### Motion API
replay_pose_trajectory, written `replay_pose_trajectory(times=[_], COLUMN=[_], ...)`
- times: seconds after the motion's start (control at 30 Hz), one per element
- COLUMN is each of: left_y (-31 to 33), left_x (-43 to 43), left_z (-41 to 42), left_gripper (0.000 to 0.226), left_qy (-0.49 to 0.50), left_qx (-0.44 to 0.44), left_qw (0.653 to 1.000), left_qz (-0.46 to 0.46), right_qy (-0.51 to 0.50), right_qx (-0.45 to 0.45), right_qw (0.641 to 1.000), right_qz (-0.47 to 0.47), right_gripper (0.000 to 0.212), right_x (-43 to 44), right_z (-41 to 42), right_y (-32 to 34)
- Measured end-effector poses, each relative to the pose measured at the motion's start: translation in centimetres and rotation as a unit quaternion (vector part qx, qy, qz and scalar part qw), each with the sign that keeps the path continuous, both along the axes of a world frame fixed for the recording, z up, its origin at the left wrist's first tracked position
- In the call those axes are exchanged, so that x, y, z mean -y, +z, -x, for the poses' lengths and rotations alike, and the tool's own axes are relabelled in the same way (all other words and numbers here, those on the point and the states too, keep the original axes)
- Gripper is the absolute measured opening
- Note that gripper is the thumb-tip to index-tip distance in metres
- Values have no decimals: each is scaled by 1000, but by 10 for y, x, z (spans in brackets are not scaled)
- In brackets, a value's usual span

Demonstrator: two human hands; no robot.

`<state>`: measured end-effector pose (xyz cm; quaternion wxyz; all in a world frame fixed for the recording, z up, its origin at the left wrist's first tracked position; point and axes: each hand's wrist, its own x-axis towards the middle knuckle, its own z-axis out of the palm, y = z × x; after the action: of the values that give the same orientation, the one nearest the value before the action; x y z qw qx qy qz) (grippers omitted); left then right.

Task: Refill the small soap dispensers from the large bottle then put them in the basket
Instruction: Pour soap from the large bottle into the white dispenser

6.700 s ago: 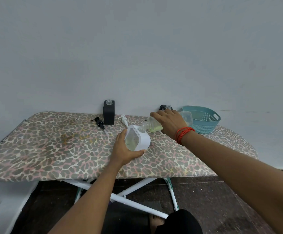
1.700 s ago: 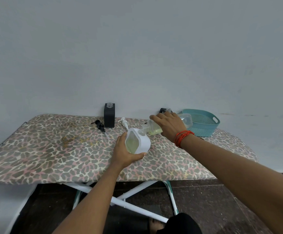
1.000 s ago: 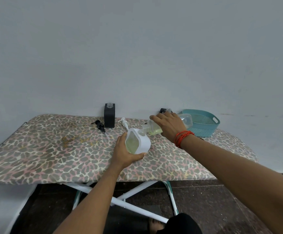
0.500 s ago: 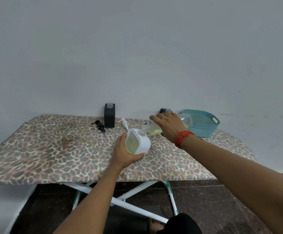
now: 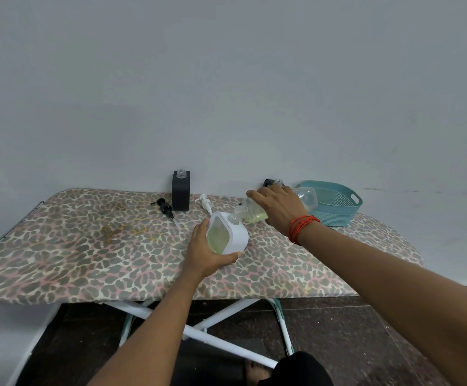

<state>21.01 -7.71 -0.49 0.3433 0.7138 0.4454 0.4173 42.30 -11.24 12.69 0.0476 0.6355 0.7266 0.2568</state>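
My left hand [image 5: 203, 253] grips a small white soap dispenser [image 5: 228, 235] tilted on the leopard-print board, its clear window showing yellow-green soap. My right hand [image 5: 278, 210] holds the large clear bottle [image 5: 307, 200] nearly on its side, neck resting in the dispenser's opening, a little green soap pooled near the neck. A black dispenser [image 5: 181, 194] stands uncapped at the back, its black pump [image 5: 165, 209] lying beside it. A white pump [image 5: 206, 203] lies behind the white dispenser. The teal basket [image 5: 335, 204] sits at the back right.
Another dark dispenser [image 5: 271, 183] peeks out behind my right hand by the wall. The ironing board [image 5: 87, 246] has a stain left of centre; its front edge is close to me. Below are white legs and a dark floor.
Almost nothing has moved over the last seconds: both hands hold the same pouring pose, and the soap level in the white dispenser looks a little higher than at first.
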Motion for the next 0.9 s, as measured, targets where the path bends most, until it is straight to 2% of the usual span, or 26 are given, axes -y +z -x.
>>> replay_pose_trajectory(times=[0.67, 0.9], left_y=[2, 1], left_x=[2, 1], left_z=[0, 1], left_gripper=[108, 118], left_qy=[-2, -4], left_qx=[7, 1], left_qw=[1000, 1000], left_qz=[-11, 3], right_qy=[1, 0], right_qx=[-3, -3], right_qw=[1000, 1000], right_qz=[2, 2], right_gripper=[76, 76], right_x=[1, 1], right_z=[1, 1], right_y=[1, 1])
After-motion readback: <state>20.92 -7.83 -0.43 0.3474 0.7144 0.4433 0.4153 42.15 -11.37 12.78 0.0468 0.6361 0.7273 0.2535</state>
